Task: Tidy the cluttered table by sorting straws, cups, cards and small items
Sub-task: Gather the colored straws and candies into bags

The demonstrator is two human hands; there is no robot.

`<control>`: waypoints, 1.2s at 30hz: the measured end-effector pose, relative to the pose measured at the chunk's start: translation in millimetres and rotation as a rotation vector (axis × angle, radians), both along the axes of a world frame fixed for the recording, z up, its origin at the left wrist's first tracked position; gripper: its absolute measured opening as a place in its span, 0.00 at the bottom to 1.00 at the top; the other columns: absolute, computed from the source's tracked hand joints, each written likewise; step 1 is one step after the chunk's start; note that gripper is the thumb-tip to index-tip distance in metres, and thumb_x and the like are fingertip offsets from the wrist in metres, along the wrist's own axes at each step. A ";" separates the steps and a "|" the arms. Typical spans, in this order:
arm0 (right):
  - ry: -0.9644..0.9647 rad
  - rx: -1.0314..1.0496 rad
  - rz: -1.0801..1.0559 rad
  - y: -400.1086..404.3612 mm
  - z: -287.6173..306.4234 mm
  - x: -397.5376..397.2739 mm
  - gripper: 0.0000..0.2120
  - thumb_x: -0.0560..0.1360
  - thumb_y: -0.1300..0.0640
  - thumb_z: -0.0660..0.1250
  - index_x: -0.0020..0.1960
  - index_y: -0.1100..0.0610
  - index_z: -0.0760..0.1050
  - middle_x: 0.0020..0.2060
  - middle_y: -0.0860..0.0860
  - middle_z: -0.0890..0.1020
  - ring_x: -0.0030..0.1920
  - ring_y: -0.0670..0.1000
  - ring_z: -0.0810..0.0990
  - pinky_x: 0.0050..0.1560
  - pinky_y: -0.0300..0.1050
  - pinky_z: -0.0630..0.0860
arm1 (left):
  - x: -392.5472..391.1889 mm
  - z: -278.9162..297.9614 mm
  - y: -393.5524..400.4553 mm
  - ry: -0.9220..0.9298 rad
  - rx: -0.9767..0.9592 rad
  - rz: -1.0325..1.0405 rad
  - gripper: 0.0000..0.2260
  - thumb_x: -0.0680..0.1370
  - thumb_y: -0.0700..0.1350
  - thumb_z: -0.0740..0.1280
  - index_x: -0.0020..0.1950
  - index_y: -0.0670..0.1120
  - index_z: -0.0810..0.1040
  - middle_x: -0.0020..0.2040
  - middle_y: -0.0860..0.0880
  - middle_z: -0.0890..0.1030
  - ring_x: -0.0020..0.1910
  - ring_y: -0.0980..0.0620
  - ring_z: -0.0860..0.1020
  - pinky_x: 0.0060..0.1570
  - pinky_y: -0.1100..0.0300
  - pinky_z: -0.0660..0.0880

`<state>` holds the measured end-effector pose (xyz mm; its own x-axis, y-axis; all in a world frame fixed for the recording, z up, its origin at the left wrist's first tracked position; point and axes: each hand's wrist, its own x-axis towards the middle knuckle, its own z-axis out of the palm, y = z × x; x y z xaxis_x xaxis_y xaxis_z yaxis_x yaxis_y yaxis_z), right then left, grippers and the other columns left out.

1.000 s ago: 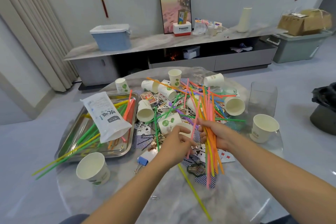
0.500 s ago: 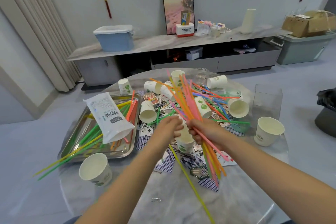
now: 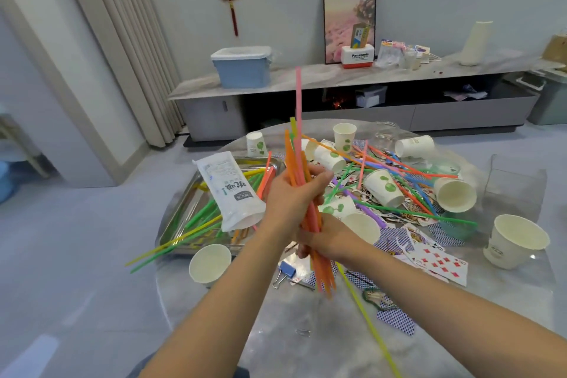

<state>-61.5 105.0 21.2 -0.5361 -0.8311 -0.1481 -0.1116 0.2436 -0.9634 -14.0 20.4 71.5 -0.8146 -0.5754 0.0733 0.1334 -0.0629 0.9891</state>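
Both hands, left (image 3: 291, 193) above right (image 3: 329, 239), grip upright straw bundle (image 3: 297, 144) (mostly orange).

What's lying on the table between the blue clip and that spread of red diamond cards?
In the head view, between the blue clip and the diamond cards: blue-backed cards and a yellow straw.

Over on the long shelf by the wall, the red-and-white box (image 3: 357, 56) reads "Panasonic". The white plastic packet (image 3: 230, 190) lying across the metal tray (image 3: 184, 209) carries large Chinese characters, too tilted for me to read. A playing card (image 3: 441, 264) on the worktop (image 3: 276, 331) shows red diamond pips; its number is unclear.
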 end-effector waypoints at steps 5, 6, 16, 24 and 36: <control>0.111 -0.072 -0.085 -9.8 -14.5 7.7 0.11 0.61 0.50 0.71 0.42 0.47 0.75 0.35 0.40 0.80 0.35 0.33 0.78 0.37 0.30 0.73 | 9.0 -4.7 5.8 -0.028 -0.179 -0.042 0.05 0.74 0.40 0.71 0.40 0.46 0.78 0.31 0.50 0.78 0.29 0.56 0.76 0.35 0.65 0.76; 0.111 -0.072 -0.088 -9.7 -18.4 6.3 0.14 0.58 0.46 0.72 0.43 0.46 0.76 0.36 0.40 0.81 0.38 0.34 0.79 0.38 0.30 0.73 | 10.0 -6.9 4.4 -0.048 -0.196 -0.042 0.03 0.74 0.42 0.72 0.42 0.46 0.78 0.33 0.49 0.79 0.32 0.56 0.79 0.38 0.64 0.77; 0.259 -0.068 -0.131 -8.9 -30.6 4.2 0.12 0.66 0.54 0.74 0.42 0.44 0.72 0.36 0.40 0.79 0.42 0.46 0.80 0.46 0.43 0.76 | 12.2 -11.4 6.0 -0.016 -0.191 -0.001 0.09 0.72 0.39 0.73 0.48 0.47 0.75 0.38 0.47 0.81 0.37 0.57 0.81 0.39 0.67 0.77; 0.248 -0.067 -0.163 -7.9 -27.2 6.2 0.07 0.71 0.58 0.71 0.46 0.51 0.74 0.35 0.43 0.80 0.34 0.39 0.79 0.35 0.33 0.72 | 15.1 -9.4 5.9 0.046 -0.090 0.025 0.09 0.73 0.38 0.72 0.48 0.44 0.73 0.39 0.42 0.79 0.37 0.53 0.82 0.45 0.53 0.79; 0.291 -0.003 -0.129 -8.9 -20.3 4.6 0.06 0.71 0.56 0.70 0.42 0.49 0.73 0.29 0.44 0.80 0.37 0.44 0.80 0.45 0.45 0.77 | 9.2 -14.8 6.2 -0.023 -0.096 0.034 0.05 0.74 0.41 0.71 0.40 0.46 0.77 0.30 0.48 0.79 0.32 0.51 0.80 0.44 0.54 0.80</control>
<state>-56.8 96.1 0.9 -0.6567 -0.7535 0.0300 -0.3514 0.2706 -0.8963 -4.8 26.6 56.7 -0.7970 -0.5937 0.1107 0.1108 0.0365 0.9932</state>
